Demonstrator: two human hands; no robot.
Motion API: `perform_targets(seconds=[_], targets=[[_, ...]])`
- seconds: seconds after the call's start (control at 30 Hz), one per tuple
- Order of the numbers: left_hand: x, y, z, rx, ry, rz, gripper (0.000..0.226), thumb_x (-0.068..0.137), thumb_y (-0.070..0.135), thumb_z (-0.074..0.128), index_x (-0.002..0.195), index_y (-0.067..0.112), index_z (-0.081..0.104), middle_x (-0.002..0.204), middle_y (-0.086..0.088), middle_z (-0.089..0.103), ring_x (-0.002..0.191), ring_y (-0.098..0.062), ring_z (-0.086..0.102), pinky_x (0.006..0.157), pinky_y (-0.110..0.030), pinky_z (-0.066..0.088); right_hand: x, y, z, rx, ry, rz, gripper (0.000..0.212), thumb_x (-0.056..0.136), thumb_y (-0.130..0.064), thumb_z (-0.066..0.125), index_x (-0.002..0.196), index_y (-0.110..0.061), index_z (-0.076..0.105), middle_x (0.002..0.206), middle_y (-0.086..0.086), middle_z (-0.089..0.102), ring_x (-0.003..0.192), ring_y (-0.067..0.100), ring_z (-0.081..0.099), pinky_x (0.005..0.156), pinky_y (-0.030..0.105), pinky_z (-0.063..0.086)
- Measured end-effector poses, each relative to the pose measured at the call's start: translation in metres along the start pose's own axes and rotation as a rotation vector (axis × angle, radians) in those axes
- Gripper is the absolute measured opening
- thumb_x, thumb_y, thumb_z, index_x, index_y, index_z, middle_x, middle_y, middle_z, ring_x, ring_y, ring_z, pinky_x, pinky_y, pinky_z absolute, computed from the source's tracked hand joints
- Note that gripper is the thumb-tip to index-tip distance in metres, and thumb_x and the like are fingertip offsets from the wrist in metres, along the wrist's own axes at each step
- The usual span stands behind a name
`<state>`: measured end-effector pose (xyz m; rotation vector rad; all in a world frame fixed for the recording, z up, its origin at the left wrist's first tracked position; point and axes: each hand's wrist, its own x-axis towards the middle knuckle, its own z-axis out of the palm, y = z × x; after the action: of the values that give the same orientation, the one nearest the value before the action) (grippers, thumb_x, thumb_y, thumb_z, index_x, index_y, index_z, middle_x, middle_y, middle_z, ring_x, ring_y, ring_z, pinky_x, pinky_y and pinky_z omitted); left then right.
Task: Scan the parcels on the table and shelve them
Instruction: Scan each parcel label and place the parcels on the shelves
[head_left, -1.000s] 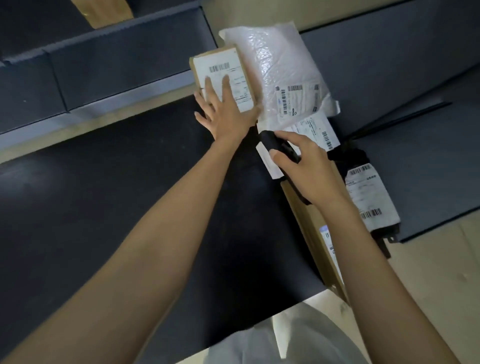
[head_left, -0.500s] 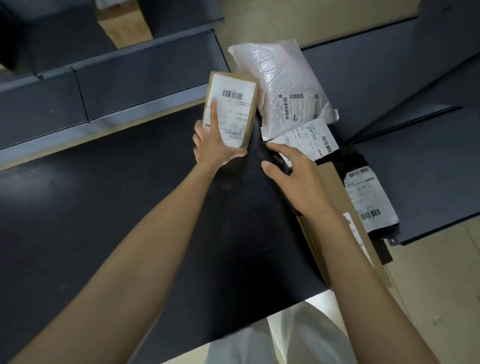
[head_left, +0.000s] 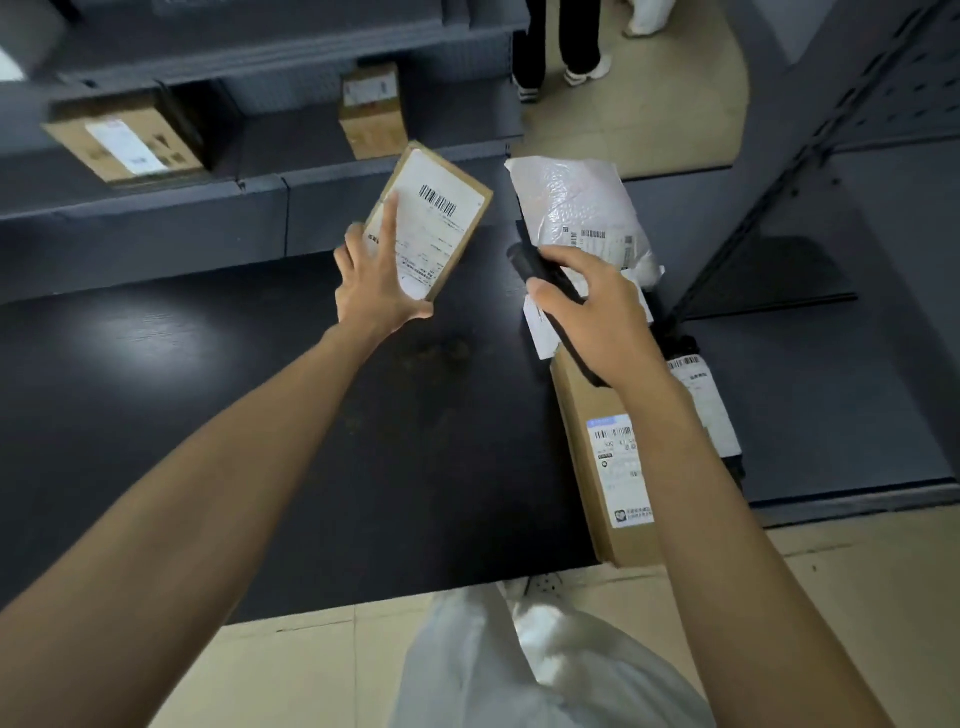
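The box (head_left: 435, 218) lay flat on the table (head_left: 208, 395) a second ago under spread fingers. Now the left hand (head_left: 376, 293) holds it up off the table, tilted, its barcode label facing the camera. The forefinger lies straight up the label, the thumb hooks under the lower edge, and the other fingers wrap the left edge from behind.

The right hand (head_left: 597, 319) has come up as well. Its fingers curl round the black scanner (head_left: 540, 273), with the thumb along the near side. The scanner's tip stands out past the fingertips, well apart from the box and just right of it.

The view has also tipped upward, so a shelf (head_left: 260, 197) now shows beyond the left fingertips, with two cartons on it, one (head_left: 124, 140) to the left and one (head_left: 371, 111) straight above.

A white bubble mailer (head_left: 566, 202) lies just beyond the right fingertips. A long carton (head_left: 605, 457) runs under the right wrist, and a dark mailer (head_left: 704, 405) lies beside that carton on its far side. Another person's legs (head_left: 550, 47) stand far past the mailers.
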<state>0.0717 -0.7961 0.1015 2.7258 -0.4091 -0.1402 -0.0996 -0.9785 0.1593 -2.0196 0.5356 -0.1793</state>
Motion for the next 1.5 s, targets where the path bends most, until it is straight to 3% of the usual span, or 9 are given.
perform_targets(seconds=[0.1,0.2,0.37,0.57,0.77,0.97,1.3,1.5], targets=[[-0.017,0.014,-0.027,0.02,0.079,0.048,0.139,0.058,0.031,0.091,0.152,0.046,-0.01,0.15,-0.01,0.015,0.134,-0.035,0.022,0.087,-0.059,0.047,-0.013,-0.012,-0.016,0.01,0.006,-0.063,0.053,0.085,-0.052,0.057,0.134,-0.033,0.059,0.133,-0.016,0.061,0.123,0.007,0.055,0.108,0.041,0.044],[-0.034,0.023,-0.048,0.087,0.129,0.108,0.138,0.059,0.032,0.091,0.153,0.044,-0.01,0.15,-0.012,0.015,0.135,-0.035,0.021,0.08,-0.053,0.051,-0.023,-0.026,-0.026,0.035,-0.026,-0.12,0.047,0.089,-0.046,0.059,0.134,-0.033,0.059,0.132,-0.016,0.061,0.122,0.008,0.056,0.107,0.041,0.045],[-0.052,0.031,-0.095,0.206,0.249,0.19,0.136,0.058,0.03,0.091,0.153,0.045,-0.006,0.149,-0.009,0.018,0.132,-0.035,0.022,0.074,-0.056,0.055,-0.036,-0.059,-0.042,0.1,-0.028,-0.221,0.04,0.095,-0.035,0.061,0.135,-0.03,0.06,0.133,-0.013,0.061,0.123,0.006,0.053,0.105,0.027,0.04],[-0.055,0.041,-0.149,0.318,0.347,0.202,0.14,0.056,0.033,0.092,0.153,0.045,-0.008,0.149,-0.013,0.018,0.133,-0.037,0.022,0.075,-0.058,0.057,-0.04,-0.095,-0.051,0.133,-0.036,-0.335,0.039,0.096,-0.034,0.06,0.135,-0.031,0.059,0.133,-0.011,0.061,0.122,0.009,0.054,0.103,0.032,0.043],[-0.066,0.042,-0.165,0.368,0.361,0.21,0.14,0.056,0.033,0.093,0.155,0.041,-0.006,0.15,-0.014,0.018,0.134,-0.037,0.022,0.077,-0.057,0.056,-0.048,-0.107,-0.048,0.134,-0.067,-0.355,0.035,0.099,-0.029,0.057,0.133,-0.029,0.06,0.13,-0.01,0.062,0.116,0.006,0.052,0.099,0.028,0.042],[-0.071,0.03,-0.168,0.379,0.365,0.195,0.139,0.057,0.035,0.092,0.155,0.04,-0.006,0.15,-0.015,0.018,0.134,-0.037,0.021,0.081,-0.057,0.055,-0.055,-0.1,-0.033,0.109,-0.08,-0.297,0.035,0.099,-0.032,0.055,0.134,-0.027,0.058,0.132,-0.005,0.061,0.122,0.017,0.053,0.104,0.041,0.044],[-0.074,0.018,-0.159,0.354,0.327,0.195,0.139,0.057,0.034,0.092,0.154,0.042,-0.007,0.151,-0.016,0.017,0.135,-0.038,0.02,0.08,-0.057,0.055,-0.06,-0.093,-0.021,0.109,-0.07,-0.25,0.037,0.099,-0.032,0.055,0.135,-0.026,0.059,0.132,-0.005,0.062,0.123,0.016,0.054,0.106,0.042,0.045],[-0.075,0.008,-0.133,0.329,0.213,0.238,0.14,0.056,0.033,0.092,0.153,0.044,-0.008,0.15,-0.013,0.016,0.134,-0.037,0.02,0.078,-0.06,0.055,-0.077,-0.077,-0.006,0.125,-0.077,-0.156,0.038,0.097,-0.035,0.057,0.135,-0.028,0.058,0.131,-0.01,0.062,0.121,0.011,0.055,0.108,0.039,0.045]])
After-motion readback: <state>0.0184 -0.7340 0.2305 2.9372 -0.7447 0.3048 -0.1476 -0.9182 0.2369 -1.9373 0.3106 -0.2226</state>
